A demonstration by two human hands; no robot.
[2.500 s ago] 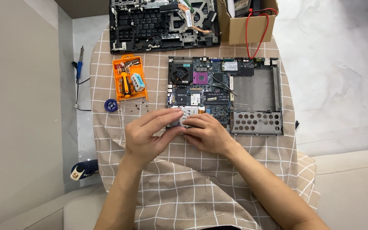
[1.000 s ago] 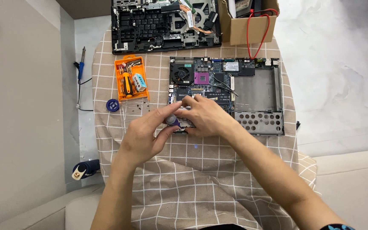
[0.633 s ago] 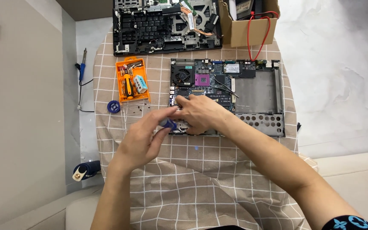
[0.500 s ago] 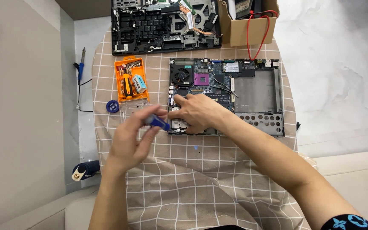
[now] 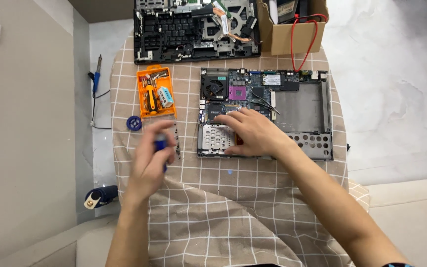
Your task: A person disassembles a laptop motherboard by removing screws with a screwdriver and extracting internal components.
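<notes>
Blue-handled screwdriver clamped in my left hand (blurred); right hand, fingers spread, presses laptop base at 3 o'clock. Risk: tip slipping, gouging 1 board trace.

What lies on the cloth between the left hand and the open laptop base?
In the head view, a thin dark strip lies on the checked cloth between the left hand and the laptop base; otherwise bare cloth.

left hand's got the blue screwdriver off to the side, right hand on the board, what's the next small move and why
Probably bring the left hand with the blue screwdriver back over to the laptop base. The tool is off the board, over the checked cloth beside the orange tool case, while the right hand lies flat on the base's lower left.
</notes>
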